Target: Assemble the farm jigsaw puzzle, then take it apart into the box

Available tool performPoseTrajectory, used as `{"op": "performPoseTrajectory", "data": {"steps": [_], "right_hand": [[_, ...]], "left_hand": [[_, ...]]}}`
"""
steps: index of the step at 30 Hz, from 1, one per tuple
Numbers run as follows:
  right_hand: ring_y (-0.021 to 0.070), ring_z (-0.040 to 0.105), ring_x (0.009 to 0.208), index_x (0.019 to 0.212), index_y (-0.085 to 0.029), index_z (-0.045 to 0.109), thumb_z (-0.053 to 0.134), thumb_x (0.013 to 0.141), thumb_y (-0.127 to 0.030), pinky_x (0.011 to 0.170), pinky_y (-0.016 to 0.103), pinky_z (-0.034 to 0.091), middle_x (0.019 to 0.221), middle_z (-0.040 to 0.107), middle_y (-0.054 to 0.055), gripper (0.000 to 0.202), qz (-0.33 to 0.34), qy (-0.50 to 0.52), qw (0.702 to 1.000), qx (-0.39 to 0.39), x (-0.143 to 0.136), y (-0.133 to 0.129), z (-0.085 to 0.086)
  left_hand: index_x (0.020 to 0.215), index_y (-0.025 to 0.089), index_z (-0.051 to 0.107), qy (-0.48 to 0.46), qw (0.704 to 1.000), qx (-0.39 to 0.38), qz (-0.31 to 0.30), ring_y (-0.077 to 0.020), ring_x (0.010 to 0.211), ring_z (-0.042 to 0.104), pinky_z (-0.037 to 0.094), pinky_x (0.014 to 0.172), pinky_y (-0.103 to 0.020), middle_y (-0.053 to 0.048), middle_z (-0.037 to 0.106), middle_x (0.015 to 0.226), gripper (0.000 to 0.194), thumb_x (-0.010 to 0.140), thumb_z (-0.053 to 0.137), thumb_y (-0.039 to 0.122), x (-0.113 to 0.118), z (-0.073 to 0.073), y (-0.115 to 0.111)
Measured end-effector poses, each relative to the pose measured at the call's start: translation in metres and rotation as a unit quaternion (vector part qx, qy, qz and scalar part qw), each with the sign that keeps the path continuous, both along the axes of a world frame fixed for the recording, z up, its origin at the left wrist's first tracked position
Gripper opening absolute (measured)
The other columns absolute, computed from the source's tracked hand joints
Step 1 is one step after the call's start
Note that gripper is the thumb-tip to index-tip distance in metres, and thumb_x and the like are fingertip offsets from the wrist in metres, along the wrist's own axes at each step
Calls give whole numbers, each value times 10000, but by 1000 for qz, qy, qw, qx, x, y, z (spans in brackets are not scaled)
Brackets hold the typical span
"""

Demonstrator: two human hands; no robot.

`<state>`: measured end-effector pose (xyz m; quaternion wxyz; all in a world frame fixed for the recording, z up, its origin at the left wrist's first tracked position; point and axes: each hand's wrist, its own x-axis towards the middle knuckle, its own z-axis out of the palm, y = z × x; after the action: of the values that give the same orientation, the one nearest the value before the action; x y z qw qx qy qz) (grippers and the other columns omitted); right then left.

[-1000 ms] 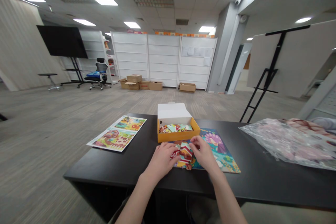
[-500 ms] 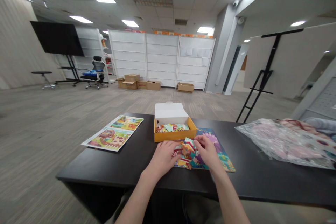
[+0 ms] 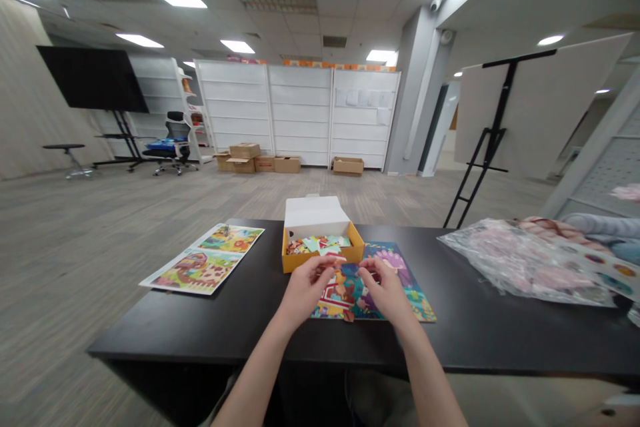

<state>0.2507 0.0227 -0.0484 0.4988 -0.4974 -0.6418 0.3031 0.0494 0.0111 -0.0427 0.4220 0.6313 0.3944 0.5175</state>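
Observation:
My left hand [image 3: 306, 288] is raised just in front of the yellow box and pinches a red and white jigsaw puzzle piece [image 3: 337, 258]. My right hand [image 3: 384, 288] hovers over the blue and purple picture board [image 3: 400, 267], thumb and fingers curled a little apart, with nothing visible between them. Between the hands, several joined puzzle pieces [image 3: 336, 295] with a red barn picture cover the left part of the board. A loose brown piece [image 3: 349, 316] lies at its near edge. Many more pieces [image 3: 320, 244] fill the open yellow box [image 3: 320, 260].
On the left of the black table [image 3: 200, 327] lies a printed sheet [image 3: 205, 259] with farm and animal pictures. A clear plastic bag [image 3: 525, 263] with pink contents sits on the right. The box's white lid [image 3: 317, 211] stands up at the back.
My left hand has lifted towards the box and now holds the red and white piece. The right hand has drawn slightly away from where that piece was. The view has shifted a little to the right.

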Motion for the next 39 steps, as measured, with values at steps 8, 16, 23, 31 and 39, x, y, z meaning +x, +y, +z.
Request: {"op": "performPoseTrajectory", "data": {"steps": [8, 16, 23, 31, 39], "right_hand": [[177, 605, 650, 862, -212, 649, 573, 868, -327, 628, 306, 464, 805, 662, 35, 138, 31, -189, 981, -26, -1, -13, 3], [193, 580, 767, 908, -230, 729, 828, 689, -362, 683, 296, 451, 887, 598, 31, 274, 96, -280, 955, -35, 5, -27, 10], [158, 550, 709, 854, -218, 640, 808, 651, -236, 635, 267, 425, 877, 623, 6, 264, 108, -245, 963, -43, 1, -27, 8], [154, 620, 640, 865, -227, 541, 582, 870, -310, 599, 267, 470, 704, 634, -25, 93, 172, -40, 981, -73, -3, -19, 4], [127, 538, 546, 929, -220, 549, 600, 864, -497, 500, 240, 390, 628, 566, -49, 288, 177, 61, 977, -102, -8, -20, 15]], "left_hand": [[1205, 169, 646, 123, 992, 3, -10, -225, 1034, 698, 571, 931, -387, -104, 719, 1178, 376, 886, 614, 366, -9, 9, -4], [1140, 215, 715, 352, 933, 75, -6, -278, 1185, 615, 464, 1056, -428, -99, 692, 1242, 374, 796, 758, 356, -35, -5, -15], [1212, 260, 704, 393, 917, 69, -24, -290, 1288, 541, 411, 1110, -459, -95, 621, 1373, 402, 823, 752, 349, -36, -7, -21], [1163, 236, 692, 325, 943, 65, 0, -281, 1203, 599, 445, 1074, -435, -86, 679, 1258, 384, 805, 756, 358, -31, -3, -21], [1093, 184, 614, 65, 987, -49, -138, -172, 910, 668, 541, 821, -297, -54, 695, 1007, 305, 924, 606, 438, -15, 14, -27]]}}
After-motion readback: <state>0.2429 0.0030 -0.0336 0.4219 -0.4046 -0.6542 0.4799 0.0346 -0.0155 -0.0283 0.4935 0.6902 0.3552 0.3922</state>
